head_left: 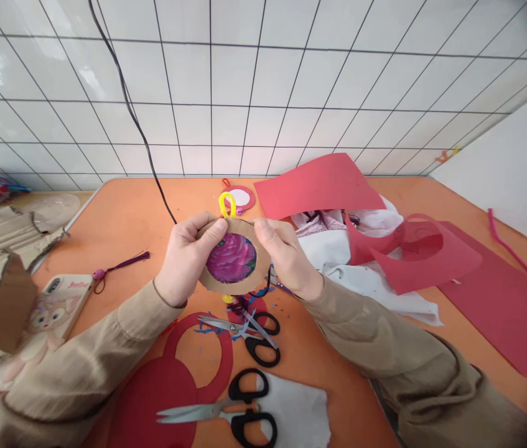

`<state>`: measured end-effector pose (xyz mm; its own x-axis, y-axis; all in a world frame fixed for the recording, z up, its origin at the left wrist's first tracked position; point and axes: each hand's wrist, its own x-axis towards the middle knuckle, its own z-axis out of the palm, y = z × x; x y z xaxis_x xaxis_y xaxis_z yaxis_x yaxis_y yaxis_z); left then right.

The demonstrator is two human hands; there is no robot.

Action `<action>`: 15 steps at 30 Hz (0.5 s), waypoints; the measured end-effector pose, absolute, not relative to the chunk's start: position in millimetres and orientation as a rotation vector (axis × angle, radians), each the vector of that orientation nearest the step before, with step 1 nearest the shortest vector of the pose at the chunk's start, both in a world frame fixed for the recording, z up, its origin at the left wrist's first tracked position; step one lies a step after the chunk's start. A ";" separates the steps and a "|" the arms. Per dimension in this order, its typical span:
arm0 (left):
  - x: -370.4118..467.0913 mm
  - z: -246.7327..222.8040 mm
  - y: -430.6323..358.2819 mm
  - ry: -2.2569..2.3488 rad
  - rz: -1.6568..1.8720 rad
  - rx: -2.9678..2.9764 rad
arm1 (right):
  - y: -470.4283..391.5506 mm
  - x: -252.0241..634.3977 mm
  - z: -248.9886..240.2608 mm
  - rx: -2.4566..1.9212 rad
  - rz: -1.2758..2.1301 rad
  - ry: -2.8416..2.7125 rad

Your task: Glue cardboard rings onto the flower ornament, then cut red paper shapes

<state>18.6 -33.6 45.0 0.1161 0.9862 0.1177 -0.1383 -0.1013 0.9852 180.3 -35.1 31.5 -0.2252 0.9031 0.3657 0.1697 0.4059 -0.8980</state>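
Note:
A round cardboard ring [211,285] framing a purple flower picture [231,257] is held up above the orange table. My left hand [187,252] pinches its left edge, thumb in front near the top. On the other side, my right hand [291,255] grips the upper right edge with the thumb in front. A yellow loop [227,204] stands up from the top of the ring. Below it hang a yellow bead [228,298] and a dark tassel, partly hidden against the clutter.
Two pairs of black-handled scissors [264,354] [251,389] lie below the hands, among red paper rings [226,367] and blue scraps. Red sheets [319,186] and white cloth [379,289] lie right. Left are a phone [60,305], a purple tassel [130,261] and cardboard [2,305].

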 end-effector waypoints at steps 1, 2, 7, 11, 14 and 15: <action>18.7 44.0 -34.2 0.966 1.248 1.272 | -34.7 179.8 31.8 -0.940 0.995 -1.650; 18.8 43.1 -34.9 0.966 1.238 1.297 | -34.4 179.4 32.2 -0.936 1.056 -1.632; 18.5 41.3 -36.7 0.979 1.216 1.348 | -35.1 178.4 34.3 -0.900 1.045 -1.651; 15.8 44.9 -34.6 0.984 1.174 1.407 | -36.4 178.3 34.4 -0.925 0.869 -1.716; 14.7 47.0 -33.9 0.967 1.125 1.400 | -37.5 177.9 34.7 -0.931 0.781 -1.787; 14.9 47.1 -34.1 0.956 1.118 1.390 | -37.8 177.7 34.7 -0.924 0.774 -1.796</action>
<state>14.9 -34.1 47.1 0.2405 0.9631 0.1213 -0.0304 -0.1174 0.9926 177.7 -37.8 34.7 -0.2737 0.8495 0.4510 0.2557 0.5163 -0.8173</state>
